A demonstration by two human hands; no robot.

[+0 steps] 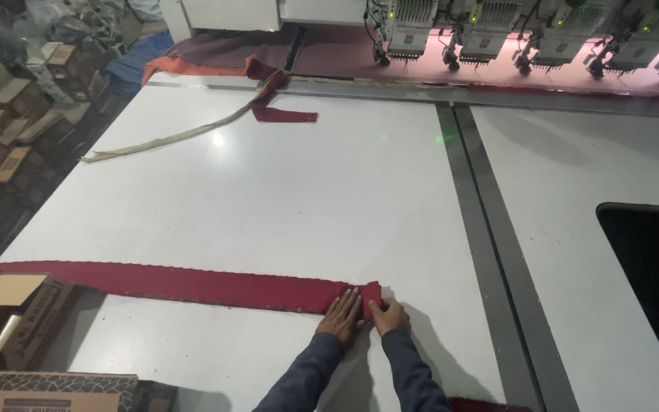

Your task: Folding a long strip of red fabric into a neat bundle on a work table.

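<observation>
- We are at the right end of one long dark red fabric strip that lies across the lower part of the white counter, from the left edge to just below centre.
- Our left hand lies flat, fingers spread, pressing the strip down near its end.
- Our right hand pinches the folded-over tip of the strip between thumb and fingers, just beside the left.
- We judge the step in hand to be folding or rolling the strip's end; a next move would call for keeping the fold square while the flat hand holds the cloth from sliding.
- Counted: two hands, both in dark sleeves; one red strip under them; one pale cord at upper left, running up to a second, shorter red scrap.
- One row of embroidery machine heads crosses the upper right; we count about five, the last blurred.
- Cardboard boxes sit at lower left; more stacked boxes at far left.
</observation>
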